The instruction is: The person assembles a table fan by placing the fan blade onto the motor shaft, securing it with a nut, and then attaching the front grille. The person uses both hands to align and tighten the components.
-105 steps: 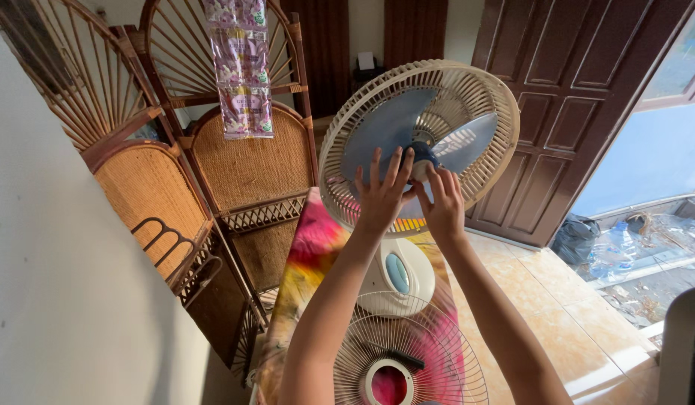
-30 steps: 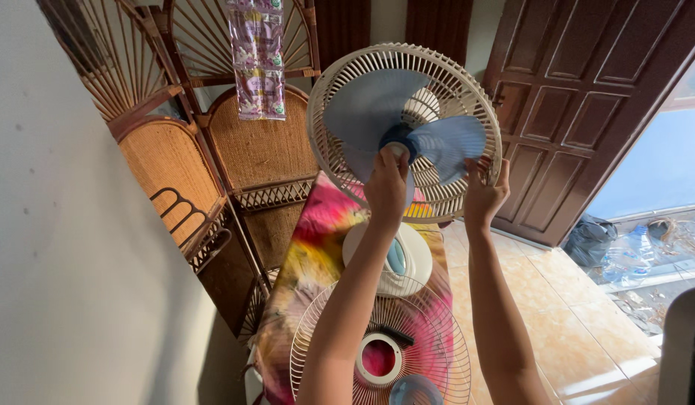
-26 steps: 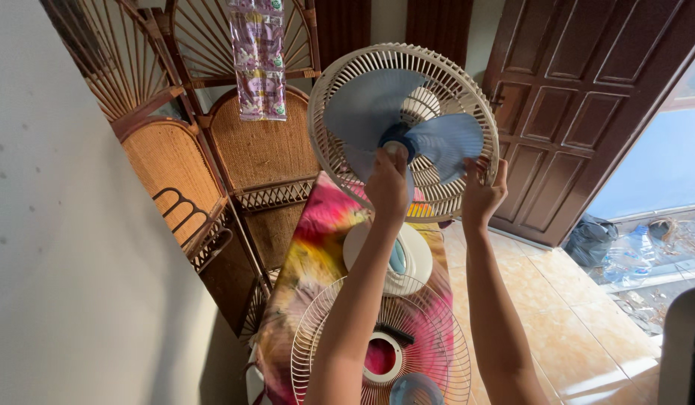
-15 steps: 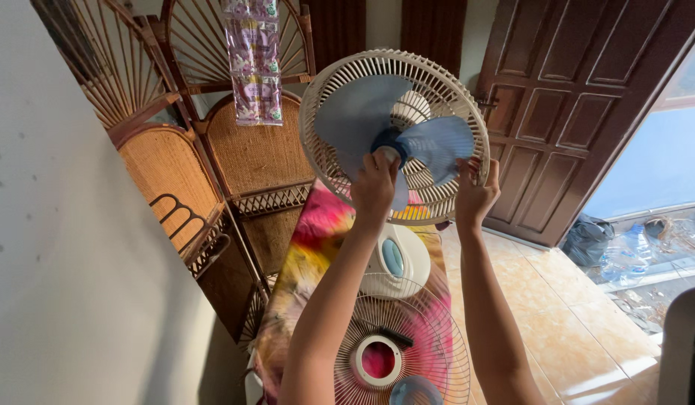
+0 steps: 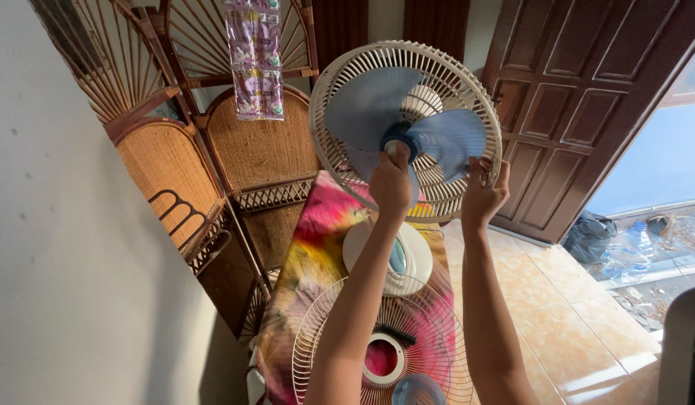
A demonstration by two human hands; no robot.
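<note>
We hold a fan head up with both hands, its front guard off.

At the far left a bare wall runs close beside us, and folded rattan chairs [image 5: 212,172] lean against it, with a strip of purple sachets [image 5: 256,60] hanging over them. Just right of the chairs lies a bright floral cloth [image 5: 317,240], bearing the fan base [image 5: 407,255] and, nearer us, the loose wire guard [image 5: 377,352]. Our left hand [image 5: 391,184] is closed around the dark blue hub cap [image 5: 398,139] at the middle of the pale blue blades [image 5: 407,124]. Our right hand [image 5: 482,191] grips the lower right rim of the cream rear guard [image 5: 340,150]. That rim stands near the brown panelled door [image 5: 580,97]; open tiled floor [image 5: 557,300] lies at right.
</note>
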